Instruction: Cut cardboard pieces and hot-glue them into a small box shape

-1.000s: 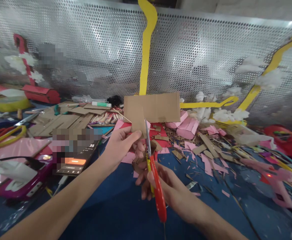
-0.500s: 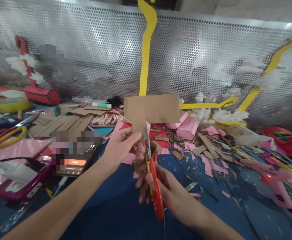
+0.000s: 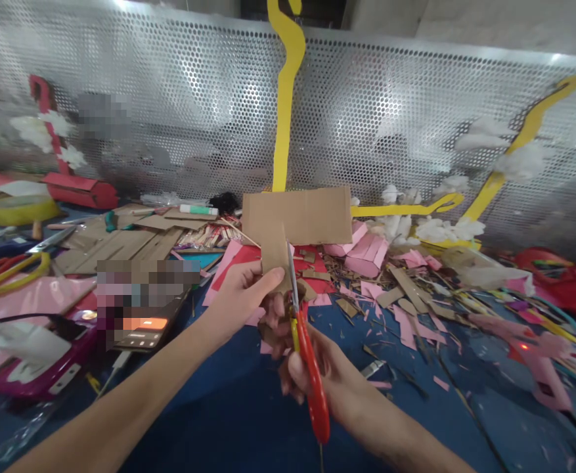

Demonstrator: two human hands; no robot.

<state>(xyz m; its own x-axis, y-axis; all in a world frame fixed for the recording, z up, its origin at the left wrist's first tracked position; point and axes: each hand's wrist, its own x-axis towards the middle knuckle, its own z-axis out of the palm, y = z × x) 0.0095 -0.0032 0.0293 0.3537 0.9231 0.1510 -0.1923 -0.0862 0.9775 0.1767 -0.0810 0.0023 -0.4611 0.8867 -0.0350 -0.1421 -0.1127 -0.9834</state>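
A brown cardboard piece (image 3: 298,218) stands upright in the middle of the view, with a narrow tab hanging at its lower left. My left hand (image 3: 242,297) is closed, pinching that tab between thumb and fingers. My right hand (image 3: 324,376) is wrapped round the red-handled scissors (image 3: 307,364). The scissor blades point up, and their tips meet the cardboard's lower edge beside the tab. Both forearms reach in from the bottom of the view.
A phone (image 3: 142,315) with a lit screen lies left of my left arm on the blue table (image 3: 228,407). Cardboard strips (image 3: 120,243), pink paper scraps (image 3: 406,315), a pink glue gun (image 3: 538,364), another pair of scissors (image 3: 12,269), a perforated metal wall (image 3: 169,118) behind.
The scissors' blades have closed further into the cardboard beside the tab. My right hand shifted slightly. The cardboard and my left hand stay almost in place.
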